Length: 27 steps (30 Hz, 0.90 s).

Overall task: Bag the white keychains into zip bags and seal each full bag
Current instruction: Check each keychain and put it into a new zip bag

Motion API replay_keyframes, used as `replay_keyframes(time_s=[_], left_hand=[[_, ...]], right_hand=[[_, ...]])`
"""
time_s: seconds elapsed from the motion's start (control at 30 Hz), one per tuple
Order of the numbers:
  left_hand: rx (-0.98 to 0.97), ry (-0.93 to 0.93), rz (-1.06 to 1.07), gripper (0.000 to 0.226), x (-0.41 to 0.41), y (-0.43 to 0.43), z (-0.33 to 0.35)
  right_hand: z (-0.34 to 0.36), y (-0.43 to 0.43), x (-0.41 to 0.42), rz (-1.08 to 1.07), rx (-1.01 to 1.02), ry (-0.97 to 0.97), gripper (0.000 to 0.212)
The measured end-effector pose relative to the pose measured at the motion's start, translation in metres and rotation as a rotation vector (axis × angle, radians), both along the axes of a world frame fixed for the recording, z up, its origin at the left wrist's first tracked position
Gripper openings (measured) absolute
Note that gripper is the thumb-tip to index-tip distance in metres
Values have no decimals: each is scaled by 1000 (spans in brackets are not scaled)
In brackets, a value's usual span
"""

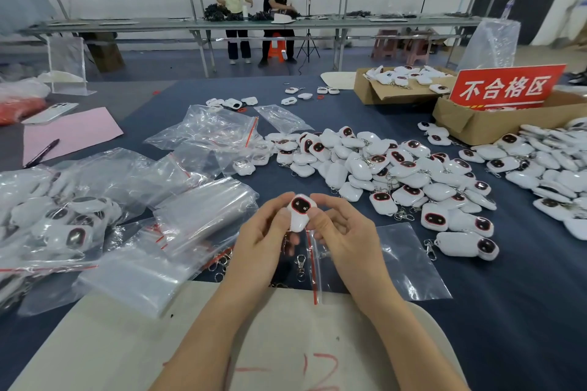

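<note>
Left hand (263, 241) and right hand (346, 238) pinch white keychain (300, 213), dark face seemingly red-rimmed.

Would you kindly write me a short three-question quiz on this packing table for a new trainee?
1. True or false: the left hand and the right hand together hold one keychain.
2. Where does the loose pile of keychains lie? A) to the person's left; B) ahead and to the person's right; C) inside a sealed bag.
3. Fill in: the sign by the cardboard boxes is coloured ___.

Key: 1 true; 2 B; 3 red.
</note>
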<state>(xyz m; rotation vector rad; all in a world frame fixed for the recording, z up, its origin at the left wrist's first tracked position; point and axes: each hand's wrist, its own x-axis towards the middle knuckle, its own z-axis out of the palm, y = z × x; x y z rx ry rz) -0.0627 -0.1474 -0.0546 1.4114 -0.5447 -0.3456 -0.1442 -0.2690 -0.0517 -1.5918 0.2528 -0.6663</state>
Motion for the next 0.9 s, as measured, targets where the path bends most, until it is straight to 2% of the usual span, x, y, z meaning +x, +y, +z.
replay_keyframes(time_s=[0.17,0.37,0.53,0.6,0.73,0.8,0.9], left_hand=[[95,-216,257,30,-3,-2,0],[120,-228,281,36,-6,-2,1],[91,-171,255,24,-4,-3,3],[67,-128,230,19,-2,-1,5],[182,-107,219,25,9,7,6],[278,-110,183,26,15,12,7],[410,-143,82,24,16,16,8]], right_hand=[[1,-9,-4,-209,-106,39,19],[5,-12,-7,-286,-161,81,25],[2,-14,-8,-213,-200,121,24],[2,-14,-9,-143,-318,127,30],[-6,-16,-11,-49,-760,146,49],[-10,-15,-11,-22,-886,168,46],[-11,-14,-10,-44,-949,173,34]])
